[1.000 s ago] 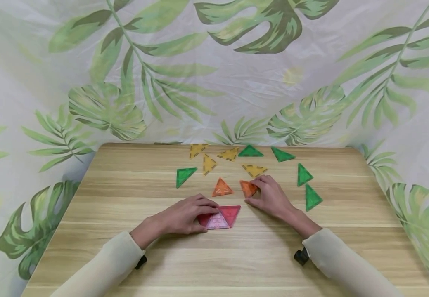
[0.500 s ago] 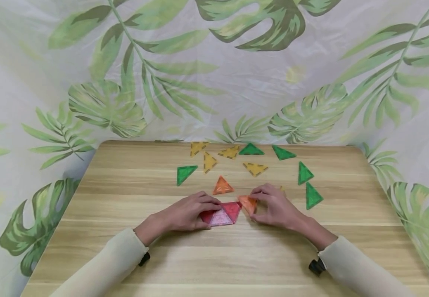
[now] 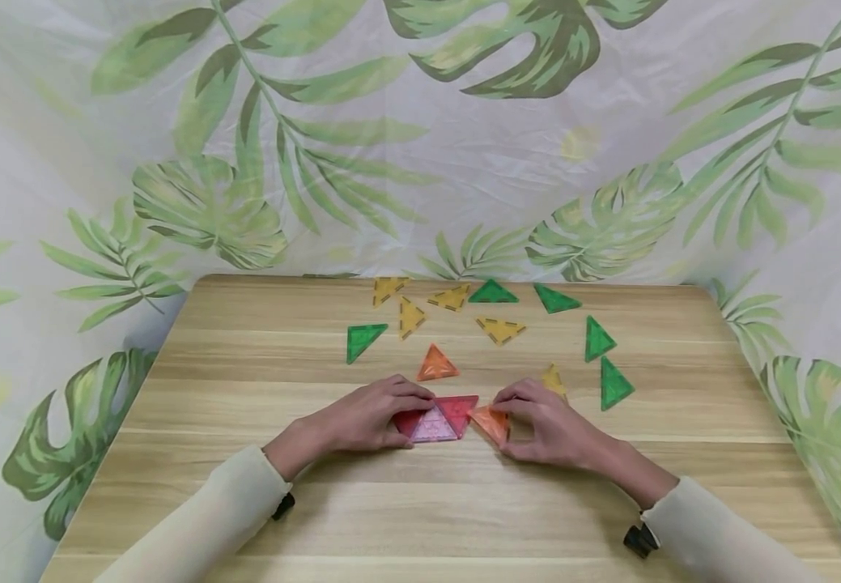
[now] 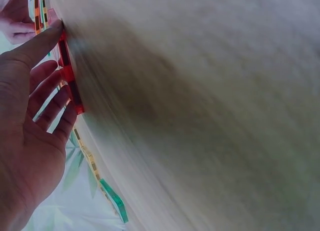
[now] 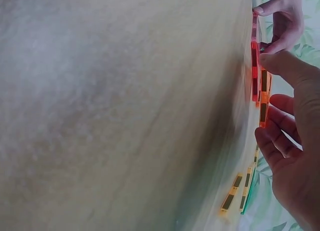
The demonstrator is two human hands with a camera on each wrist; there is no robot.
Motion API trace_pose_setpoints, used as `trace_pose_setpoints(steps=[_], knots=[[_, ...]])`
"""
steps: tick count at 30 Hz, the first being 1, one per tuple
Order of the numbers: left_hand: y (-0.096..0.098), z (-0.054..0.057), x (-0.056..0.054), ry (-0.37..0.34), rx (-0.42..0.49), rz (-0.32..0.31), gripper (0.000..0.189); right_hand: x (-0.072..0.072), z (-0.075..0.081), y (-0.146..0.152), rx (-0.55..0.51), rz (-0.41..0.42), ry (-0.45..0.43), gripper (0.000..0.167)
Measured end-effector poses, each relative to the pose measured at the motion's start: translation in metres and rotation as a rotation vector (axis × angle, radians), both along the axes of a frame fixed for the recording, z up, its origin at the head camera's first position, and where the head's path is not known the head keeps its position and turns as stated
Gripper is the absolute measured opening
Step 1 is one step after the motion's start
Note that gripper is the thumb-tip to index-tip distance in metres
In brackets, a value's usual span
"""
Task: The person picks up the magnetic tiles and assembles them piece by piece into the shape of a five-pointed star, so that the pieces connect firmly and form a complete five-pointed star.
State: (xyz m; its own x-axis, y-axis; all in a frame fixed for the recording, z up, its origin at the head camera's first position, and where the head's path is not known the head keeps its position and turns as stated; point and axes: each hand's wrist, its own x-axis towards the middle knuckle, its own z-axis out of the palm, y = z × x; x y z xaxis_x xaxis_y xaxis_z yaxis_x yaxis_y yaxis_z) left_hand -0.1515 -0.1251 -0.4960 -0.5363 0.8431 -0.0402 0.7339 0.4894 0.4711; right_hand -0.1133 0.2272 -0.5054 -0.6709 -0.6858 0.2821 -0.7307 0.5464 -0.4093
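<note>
My left hand [image 3: 358, 419] holds the left end of a flat row of magnetic triangle tiles, thumb at the near edge and fingers over the far edge. The row is a red tile [image 3: 407, 422], partly covered by the fingers, a pink tile [image 3: 433, 427] and another red tile [image 3: 460, 411]. My right hand [image 3: 558, 425] pinches an orange triangle tile [image 3: 491, 423] between thumb and fingers, one corner right at the row's right end. In the right wrist view the orange tile [image 5: 264, 111] stands close beside the red edge [image 5: 255, 73].
A loose orange triangle [image 3: 437, 366] lies just beyond the row. Several yellow triangles [image 3: 500, 330] and green triangles [image 3: 598, 340] are scattered toward the back of the wooden table [image 3: 260, 356]. One yellow triangle [image 3: 554, 379] is partly hidden behind my right hand. A leaf-print cloth [image 3: 391, 162] hangs behind.
My right hand has brought the orange tile toward me, from beyond the row to its right end, uncovering a yellow triangle behind. My left hand keeps its hold, having shifted only slightly.
</note>
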Motion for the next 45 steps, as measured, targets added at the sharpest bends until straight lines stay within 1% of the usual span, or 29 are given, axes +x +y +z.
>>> trace_pose_setpoints(steps=[8,11,13,17,21,23,28,33,35,37,39,42,45], knots=[[-0.001,-0.002,0.000,-0.018,0.015,0.018,0.058,0.001,-0.003,0.004,-0.019,0.046,0.014,0.053],[-0.001,-0.002,0.000,-0.014,0.025,0.014,0.057,0.001,-0.002,0.006,-0.014,0.058,0.021,0.053],[-0.001,-0.002,0.000,-0.012,0.032,0.007,0.056,0.000,0.000,0.008,-0.007,0.060,0.007,0.053],[0.000,-0.003,-0.001,0.011,0.050,-0.028,0.054,-0.002,0.004,0.012,0.004,0.061,-0.028,0.053],[0.002,-0.003,-0.002,0.041,0.055,-0.061,0.049,-0.005,0.004,0.017,-0.003,0.061,-0.023,0.054],[0.002,-0.001,-0.001,0.034,0.050,-0.080,0.047,-0.005,0.005,0.019,-0.012,0.066,-0.020,0.054],[0.005,0.001,-0.001,-0.011,0.039,-0.131,0.044,-0.007,0.004,0.022,-0.022,0.087,-0.026,0.052],[0.007,0.001,0.000,-0.048,0.050,-0.152,0.043,-0.008,0.002,0.021,-0.019,0.095,-0.022,0.052],[0.008,0.001,0.000,-0.050,0.060,-0.156,0.043,-0.008,0.001,0.020,-0.018,0.096,-0.023,0.052],[0.009,0.002,0.001,-0.039,0.062,-0.148,0.044,-0.008,0.000,0.019,-0.018,0.100,-0.025,0.052],[0.010,0.003,0.003,-0.014,0.055,-0.127,0.046,-0.007,-0.001,0.018,-0.022,0.101,-0.031,0.052],[0.011,0.004,0.006,0.018,0.027,-0.075,0.049,-0.007,-0.001,0.017,-0.026,0.103,-0.031,0.052],[0.013,0.005,0.010,0.025,0.007,-0.025,0.049,-0.008,-0.002,0.015,-0.021,0.095,-0.023,0.051]])
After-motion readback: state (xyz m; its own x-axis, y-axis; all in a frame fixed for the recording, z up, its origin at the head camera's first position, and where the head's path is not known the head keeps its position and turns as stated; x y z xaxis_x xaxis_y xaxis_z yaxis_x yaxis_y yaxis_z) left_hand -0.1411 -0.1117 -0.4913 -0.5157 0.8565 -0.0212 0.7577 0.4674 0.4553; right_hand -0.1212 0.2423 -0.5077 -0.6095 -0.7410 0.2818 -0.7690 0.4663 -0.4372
